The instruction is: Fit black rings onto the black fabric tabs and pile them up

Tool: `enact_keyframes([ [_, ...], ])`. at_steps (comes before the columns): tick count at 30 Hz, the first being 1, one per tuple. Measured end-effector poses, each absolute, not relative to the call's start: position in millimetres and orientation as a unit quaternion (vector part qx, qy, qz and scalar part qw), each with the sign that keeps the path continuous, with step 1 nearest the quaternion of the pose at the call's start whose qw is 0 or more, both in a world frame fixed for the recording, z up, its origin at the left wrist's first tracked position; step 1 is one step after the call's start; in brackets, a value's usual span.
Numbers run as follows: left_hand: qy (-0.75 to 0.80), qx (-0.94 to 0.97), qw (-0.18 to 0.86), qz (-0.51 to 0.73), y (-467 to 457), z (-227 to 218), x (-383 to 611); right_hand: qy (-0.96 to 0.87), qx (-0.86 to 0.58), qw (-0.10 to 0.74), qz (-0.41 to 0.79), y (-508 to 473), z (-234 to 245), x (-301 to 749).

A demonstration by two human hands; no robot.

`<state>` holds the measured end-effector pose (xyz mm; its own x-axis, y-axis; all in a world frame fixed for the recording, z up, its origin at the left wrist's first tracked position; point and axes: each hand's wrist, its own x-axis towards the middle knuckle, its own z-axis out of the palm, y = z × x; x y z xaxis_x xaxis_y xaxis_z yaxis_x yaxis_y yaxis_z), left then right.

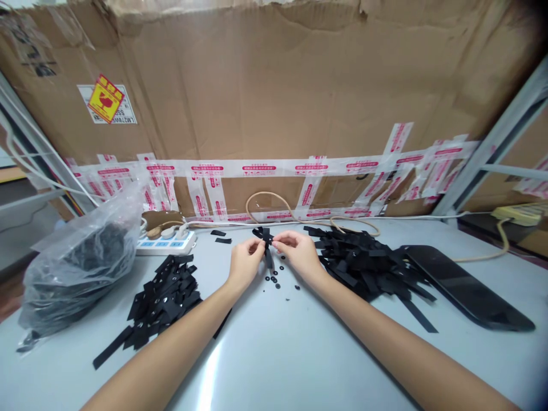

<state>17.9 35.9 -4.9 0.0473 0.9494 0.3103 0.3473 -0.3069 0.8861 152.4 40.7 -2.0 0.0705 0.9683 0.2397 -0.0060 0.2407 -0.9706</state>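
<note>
My left hand (245, 261) and my right hand (298, 250) meet over the middle of the grey table (274, 354). Both pinch a bunch of thin black strips (266, 238) held between them, fingers closed on it. Small black rings (276, 279) lie scattered on the table just below the hands. A pile of black strips with holes (165, 297) lies to the left of my left arm. A bigger heap of black strips (363, 262) lies to the right of my right hand.
A clear plastic bag of black pieces (81, 268) sits at the far left. A white power strip (166, 242) and a beige cable (274, 200) lie at the back. A black flat tray (464, 291) rests on the right. A taped cardboard wall (274, 103) stands behind.
</note>
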Motion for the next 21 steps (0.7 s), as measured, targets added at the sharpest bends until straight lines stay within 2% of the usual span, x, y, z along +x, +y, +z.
enact_keyframes([
  [7, 0.517, 0.658, 0.281, 0.47, 33, -1, 18, -0.506, -0.434, 0.618, 0.416, 46, -11, 152],
  [21, 0.478, 0.717, 0.247, 0.444, 31, -4, 20, -0.526, -0.436, 0.582, 0.442, 42, -12, 154],
])
